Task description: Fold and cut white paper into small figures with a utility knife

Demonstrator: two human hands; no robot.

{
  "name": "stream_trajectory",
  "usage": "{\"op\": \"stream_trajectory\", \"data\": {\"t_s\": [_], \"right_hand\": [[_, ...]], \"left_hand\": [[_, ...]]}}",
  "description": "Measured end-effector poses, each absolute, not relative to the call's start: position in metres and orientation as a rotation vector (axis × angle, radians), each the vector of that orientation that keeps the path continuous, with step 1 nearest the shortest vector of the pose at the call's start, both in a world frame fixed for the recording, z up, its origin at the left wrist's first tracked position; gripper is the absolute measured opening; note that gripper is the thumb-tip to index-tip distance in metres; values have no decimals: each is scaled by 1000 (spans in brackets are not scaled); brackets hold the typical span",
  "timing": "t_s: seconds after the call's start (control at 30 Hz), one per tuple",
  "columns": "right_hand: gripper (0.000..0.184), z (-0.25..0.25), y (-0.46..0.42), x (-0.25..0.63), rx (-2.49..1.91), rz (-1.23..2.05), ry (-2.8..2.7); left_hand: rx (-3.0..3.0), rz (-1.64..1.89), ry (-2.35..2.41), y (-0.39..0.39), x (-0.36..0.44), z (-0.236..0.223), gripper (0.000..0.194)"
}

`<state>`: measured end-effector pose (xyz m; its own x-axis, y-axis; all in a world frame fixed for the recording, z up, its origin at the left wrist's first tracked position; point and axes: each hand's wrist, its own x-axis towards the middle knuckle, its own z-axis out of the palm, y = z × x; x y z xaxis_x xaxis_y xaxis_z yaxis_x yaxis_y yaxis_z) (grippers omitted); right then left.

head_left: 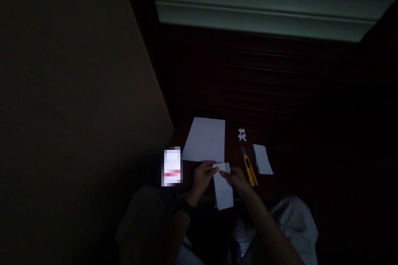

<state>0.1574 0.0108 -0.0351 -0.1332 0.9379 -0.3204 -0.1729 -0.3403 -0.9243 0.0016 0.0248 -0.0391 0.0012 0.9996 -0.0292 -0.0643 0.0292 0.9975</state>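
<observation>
White folded paper (224,192): I have it in view between both hands, its lower end reaching over the near edge of the dark table (233,149).
Left hand (203,175): pinching the paper's upper left part; a dark band (185,207) circles the wrist.
Right hand (239,181): gripping the upper right edge, thumb on top.
Yellow cutter (249,170): just right of that hand, tip pointing away.
Flat sheet (205,140): beyond the left hand.
Bright patch (172,161): pixelated; I cannot tell what it is.
</observation>
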Motion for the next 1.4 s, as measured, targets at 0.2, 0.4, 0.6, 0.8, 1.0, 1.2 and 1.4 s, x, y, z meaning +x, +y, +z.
{"op": "stream_trajectory", "data": {"t_s": [0.2,0.4,0.6,0.8,1.0,1.2,1.4], "right_hand": [[41,-36,11,157,-1254,1623,-942],[42,-40,13,157,-1303,1591,-960],[40,-38,13,157,-1294,1602,-967],[38,-39,13,157,-1303,1574,-990],[40,-40,12,157,-1307,1587,-972],[37,-37,13,156,-1264,1617,-942],[38,-38,12,156,-1278,1609,-967]], "left_hand": [[1130,1233,1189,25,2,-40,30],[1141,1238,1193,26,1,-42,30],[1165,1235,1196,27,0,-43,29],[1150,1247,1197,27,0,-44,28],[1185,1227,1190,26,-1,-41,38],[1181,1211,1175,25,-2,-39,38],[1167,1222,1173,26,-1,-43,35]]}}
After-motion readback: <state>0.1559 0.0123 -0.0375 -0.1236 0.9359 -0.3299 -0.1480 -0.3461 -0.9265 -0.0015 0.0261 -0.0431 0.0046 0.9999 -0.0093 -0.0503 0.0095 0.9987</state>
